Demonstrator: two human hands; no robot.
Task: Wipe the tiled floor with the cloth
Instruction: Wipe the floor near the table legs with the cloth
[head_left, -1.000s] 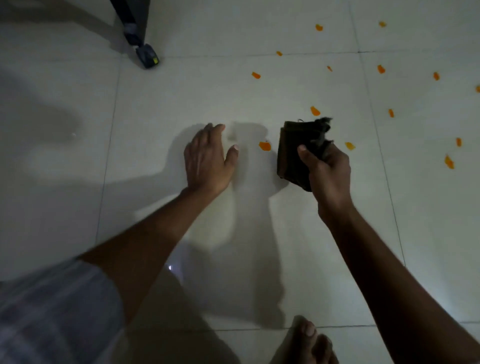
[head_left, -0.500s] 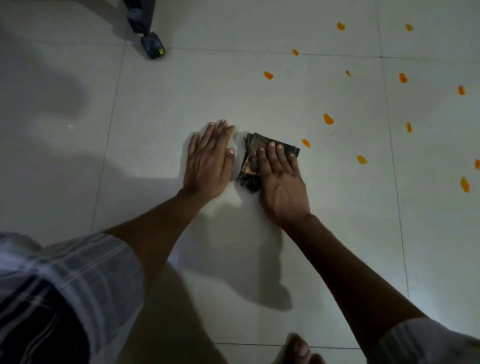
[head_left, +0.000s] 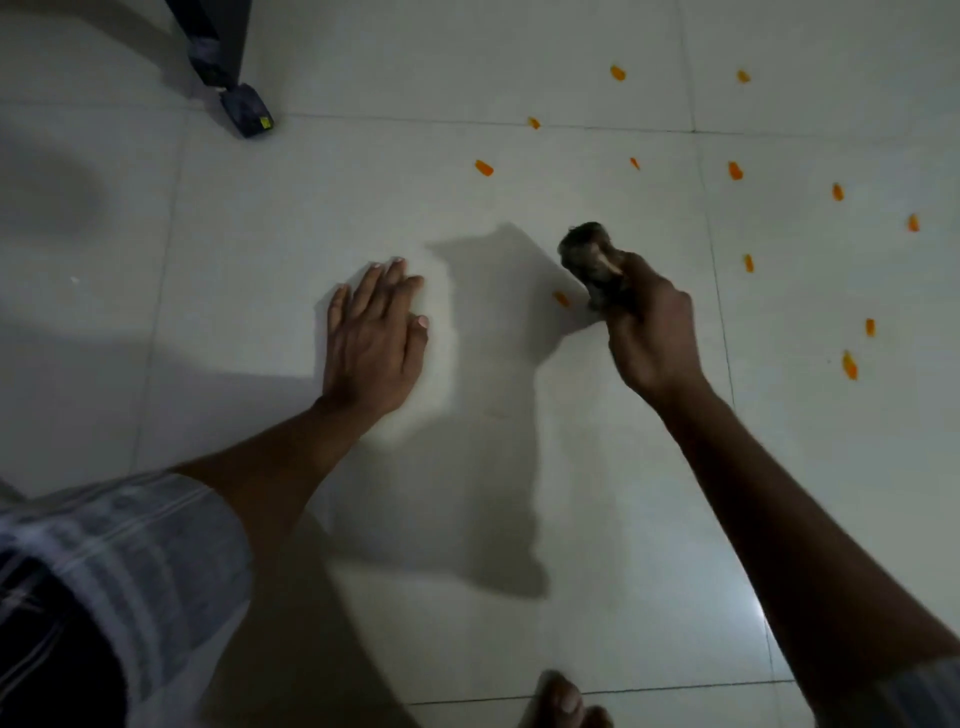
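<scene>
Two hands work here: my left hand (head_left: 371, 338) lies flat on the floor (head_left: 291, 218), bracing me, while my right grip (head_left: 649, 332) is closed round the bunched cloth (head_left: 592, 257), raised beside an orange scrap (head_left: 561, 299).

Left hand (head_left: 371, 338): palm down, fingers together and extended, flat on the floor, forearm bare below a rolled striped sleeve. Right hand (head_left: 649, 332): raised, fingers curled into a closed fist around the bunched cloth (head_left: 592, 254), apparently clear of the floor; motion blur. Right arm extended forward, wrist nearly straight.
</scene>
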